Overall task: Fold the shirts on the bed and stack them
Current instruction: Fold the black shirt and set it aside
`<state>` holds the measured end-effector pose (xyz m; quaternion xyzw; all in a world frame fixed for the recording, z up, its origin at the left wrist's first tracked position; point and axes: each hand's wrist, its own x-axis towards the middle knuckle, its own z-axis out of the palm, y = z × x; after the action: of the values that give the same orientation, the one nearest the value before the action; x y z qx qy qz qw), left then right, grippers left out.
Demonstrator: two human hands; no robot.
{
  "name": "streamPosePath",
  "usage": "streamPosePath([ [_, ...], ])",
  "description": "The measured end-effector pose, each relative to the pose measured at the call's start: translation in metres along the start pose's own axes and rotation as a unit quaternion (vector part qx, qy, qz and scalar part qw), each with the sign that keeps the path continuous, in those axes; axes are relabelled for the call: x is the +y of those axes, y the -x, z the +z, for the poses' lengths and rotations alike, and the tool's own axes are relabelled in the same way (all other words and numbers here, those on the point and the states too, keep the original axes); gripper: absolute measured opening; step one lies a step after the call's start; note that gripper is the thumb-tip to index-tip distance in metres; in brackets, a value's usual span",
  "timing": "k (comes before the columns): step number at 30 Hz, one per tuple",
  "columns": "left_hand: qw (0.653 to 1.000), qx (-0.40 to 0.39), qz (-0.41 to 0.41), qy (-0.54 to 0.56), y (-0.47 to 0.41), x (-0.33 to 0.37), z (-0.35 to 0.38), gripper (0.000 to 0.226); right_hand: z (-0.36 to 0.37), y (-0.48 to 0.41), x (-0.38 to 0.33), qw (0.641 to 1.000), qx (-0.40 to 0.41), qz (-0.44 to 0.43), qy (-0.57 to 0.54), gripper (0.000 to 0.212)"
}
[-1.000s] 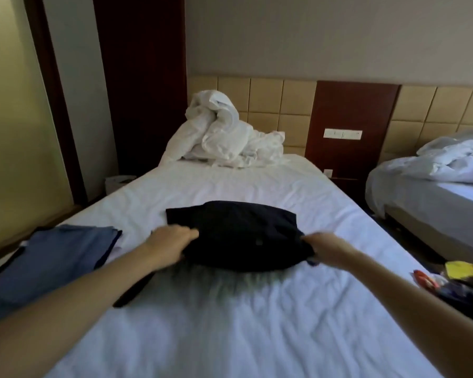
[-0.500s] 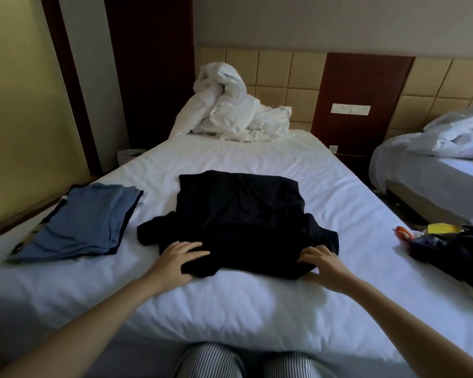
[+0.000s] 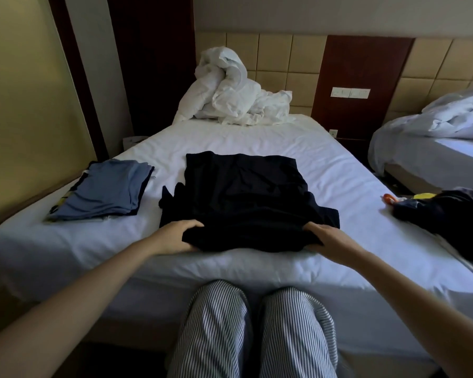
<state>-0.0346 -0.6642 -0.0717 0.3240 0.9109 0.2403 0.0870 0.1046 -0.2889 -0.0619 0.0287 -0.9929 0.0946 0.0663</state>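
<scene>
A black shirt (image 3: 246, 197) lies spread on the white bed (image 3: 339, 170), its sleeves sticking out to either side near the front edge. My left hand (image 3: 179, 236) grips the shirt's near left corner, fingers tucked under the cloth. My right hand (image 3: 321, 236) grips the near right corner the same way. To the left lies a stack of folded shirts (image 3: 104, 190) with a blue one on top.
A crumpled white duvet (image 3: 235, 91) is heaped at the head of the bed. Dark clothes with a yellow and an orange item (image 3: 448, 211) lie at the right edge. A second bed (image 3: 432, 148) stands to the right. My striped trouser legs (image 3: 257, 328) touch the bed's front.
The view has tipped down and back. The shirt now lies spread out toward me, and both hands have gone from resting flat on its near edge to closing on its near corners.
</scene>
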Motion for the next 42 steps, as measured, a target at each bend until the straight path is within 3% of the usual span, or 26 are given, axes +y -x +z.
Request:
streamPosePath([
  [3,0.99,-0.093,-0.019,-0.105,0.014,-0.005,0.011,0.069,0.017,0.015,0.006,0.995,-0.077,0.0,0.057,0.052],
  [6,0.999,-0.016,0.018,-0.039,0.02,-0.004,0.019,0.046,0.026,0.024,0.007,0.998,-0.041,0.001,0.049,0.064],
  [8,0.996,0.077,0.042,-0.009,0.02,-0.002,0.018,0.031,0.027,0.025,0.004,0.997,-0.023,0.003,0.07,0.055],
  [12,0.977,0.196,0.088,0.0,0.025,0.005,0.007,0.024,0.019,0.023,0.006,0.984,0.175,-0.017,-0.007,0.026],
  [13,0.974,0.203,0.104,-0.006,0.028,0.006,0.004,0.032,0.017,0.026,0.008,0.973,0.228,-0.037,-0.016,0.026],
  [15,0.975,0.186,0.119,-0.034,0.037,0.007,0.0,0.049,0.01,0.033,0.01,0.964,0.259,-0.065,-0.02,0.03],
  [17,0.98,0.102,0.115,-0.128,0.043,0.001,0.003,0.04,0.012,0.041,0.015,0.972,0.213,-0.101,-0.011,0.03],
  [20,0.961,0.006,0.115,-0.252,0.047,-0.006,0.021,0.012,0.027,0.051,0.022,0.992,0.07,-0.093,-0.039,0.022],
  [23,0.985,0.044,0.085,-0.146,0.05,-0.005,0.03,0.008,0.04,0.046,0.025,0.999,0.026,-0.035,0.006,0.048],
  [24,0.989,0.063,0.071,-0.112,0.05,-0.003,0.028,0.009,0.039,0.043,0.022,0.999,0.031,-0.031,0.03,0.042],
  [26,0.989,0.111,0.053,-0.085,0.051,-0.002,0.02,0.013,0.034,0.039,0.014,0.991,0.11,-0.066,0.043,0.025],
  [28,0.985,0.165,0.041,-0.043,0.05,-0.004,0.012,0.017,0.026,0.037,0.008,0.973,0.227,-0.048,-0.005,0.023],
  [30,0.982,0.188,0.034,-0.012,0.05,-0.003,0.008,0.019,0.021,0.037,0.008,0.958,0.284,-0.027,-0.04,0.023],
  [32,0.989,0.126,0.038,-0.073,0.051,-0.005,0.01,0.023,0.02,0.043,0.011,0.971,0.225,-0.077,-0.02,0.031],
  [35,0.97,-0.051,0.028,-0.234,0.052,-0.007,0.02,0.037,0.027,0.055,0.015,0.995,0.01,-0.091,0.028,0.029],
  [36,0.974,-0.078,0.022,-0.214,0.051,-0.004,0.021,0.047,0.029,0.058,0.016,0.997,-0.01,-0.071,0.011,0.026],
  [38,0.998,-0.054,0.02,-0.032,0.047,0.006,0.02,0.064,0.03,0.058,0.017,0.997,0.038,-0.022,-0.065,0.02],
  [40,0.996,-0.008,0.028,0.085,0.033,0.021,0.024,0.052,0.027,0.052,0.019,0.988,0.106,0.03,-0.11,0.017],
  [42,0.992,-0.004,0.042,0.12,0.017,0.046,0.03,0.037,0.023,0.044,0.025,0.977,0.148,0.085,-0.13,0.018],
])
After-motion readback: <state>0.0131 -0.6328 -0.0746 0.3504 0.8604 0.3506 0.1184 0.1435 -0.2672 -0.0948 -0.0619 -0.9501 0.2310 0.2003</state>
